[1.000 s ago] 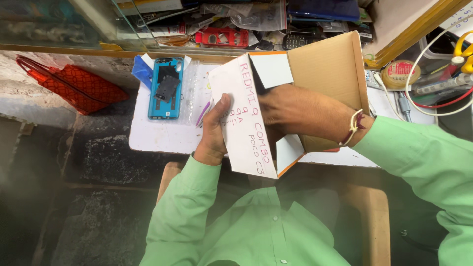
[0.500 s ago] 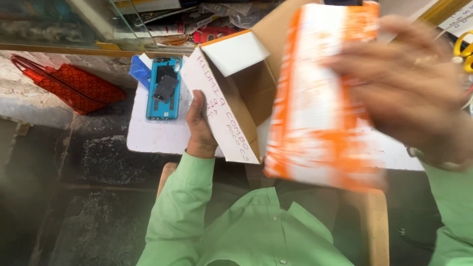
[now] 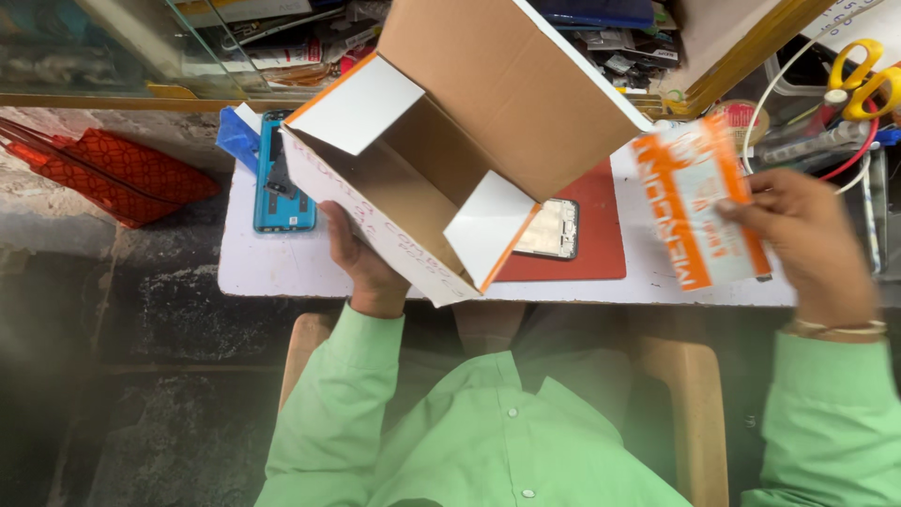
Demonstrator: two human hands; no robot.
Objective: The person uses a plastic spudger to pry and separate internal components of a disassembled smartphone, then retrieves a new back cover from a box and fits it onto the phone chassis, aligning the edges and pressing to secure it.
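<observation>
The left hand [image 3: 361, 258] grips the near wall of an open brown cardboard box with white flaps [image 3: 460, 150], tilted above the white worktop [image 3: 272, 268]. At right, the right hand [image 3: 817, 244] has its fingers pinching a flat orange-and-white packet [image 3: 699, 202].

The person wears a light green shirt [image 3: 488, 441] with long sleeves. The cloth is plain, with no pattern, and it has soft folds on the chest and on both arms. At the 6 o'clock side of the view the shirt closes down the front with small round buttons [image 3: 511, 411] of a pale colour, and the collar opens a little at the neck. Each sleeve ends in a cuff at the wrist. On the right wrist, just above the cuff, there is a thin bracelet [image 3: 838, 328] of a pale golden colour. Both hands are bare, without gloves.
</observation>
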